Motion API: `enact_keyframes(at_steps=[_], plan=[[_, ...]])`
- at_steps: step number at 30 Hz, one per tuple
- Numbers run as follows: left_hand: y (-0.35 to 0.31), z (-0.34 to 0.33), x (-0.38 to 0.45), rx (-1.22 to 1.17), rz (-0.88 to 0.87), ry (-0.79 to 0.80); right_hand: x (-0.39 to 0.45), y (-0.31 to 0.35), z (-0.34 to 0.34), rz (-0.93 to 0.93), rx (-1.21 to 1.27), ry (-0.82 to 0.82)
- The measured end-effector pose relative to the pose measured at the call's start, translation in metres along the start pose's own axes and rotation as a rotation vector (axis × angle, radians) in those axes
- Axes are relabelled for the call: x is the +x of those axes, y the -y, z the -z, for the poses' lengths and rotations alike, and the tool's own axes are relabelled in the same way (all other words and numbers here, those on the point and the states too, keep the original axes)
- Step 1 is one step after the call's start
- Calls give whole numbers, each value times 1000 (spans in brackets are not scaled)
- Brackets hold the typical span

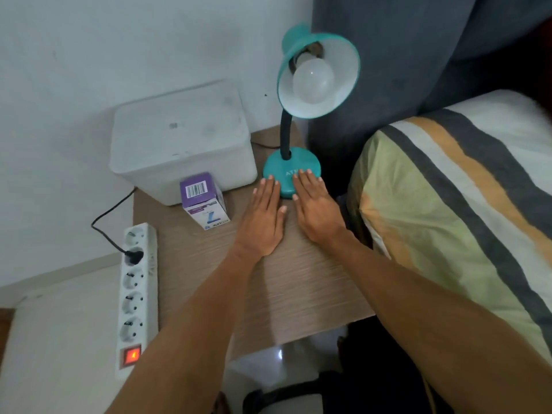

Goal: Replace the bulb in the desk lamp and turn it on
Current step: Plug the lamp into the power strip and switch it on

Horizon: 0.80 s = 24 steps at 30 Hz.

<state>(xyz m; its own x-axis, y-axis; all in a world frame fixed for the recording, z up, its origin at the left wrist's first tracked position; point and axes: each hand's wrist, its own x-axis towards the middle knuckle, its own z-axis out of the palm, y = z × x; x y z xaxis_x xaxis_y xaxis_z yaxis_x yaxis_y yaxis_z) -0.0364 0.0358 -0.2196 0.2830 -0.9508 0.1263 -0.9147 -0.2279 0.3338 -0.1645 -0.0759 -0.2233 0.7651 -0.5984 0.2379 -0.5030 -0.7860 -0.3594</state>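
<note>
Lamp (301, 115), teal, stands at the table's far edge, its unlit bulb (313, 82) in the shade. I rest my left hand (264, 216) and right hand (318, 209) flat, open and empty, fingertips on its base. A purple bulb box (204, 201) sits left of the base. Risk: the lamp's cord appears plugged into a lit power strip (136, 297), so unscrewing could shock.

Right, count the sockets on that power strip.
5, in one row along the strip: the second from the far end holds a black plug, the other four are free.
</note>
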Motion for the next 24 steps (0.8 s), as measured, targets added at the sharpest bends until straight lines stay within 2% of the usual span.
enact_keyframes(at_steps=[4,24], plan=[[0,0,0,-28,14,-1,1,2,-3,-9,44,-80],[2,-4,1,-43,10,-34,2,0,-6,7,-26,-83]])
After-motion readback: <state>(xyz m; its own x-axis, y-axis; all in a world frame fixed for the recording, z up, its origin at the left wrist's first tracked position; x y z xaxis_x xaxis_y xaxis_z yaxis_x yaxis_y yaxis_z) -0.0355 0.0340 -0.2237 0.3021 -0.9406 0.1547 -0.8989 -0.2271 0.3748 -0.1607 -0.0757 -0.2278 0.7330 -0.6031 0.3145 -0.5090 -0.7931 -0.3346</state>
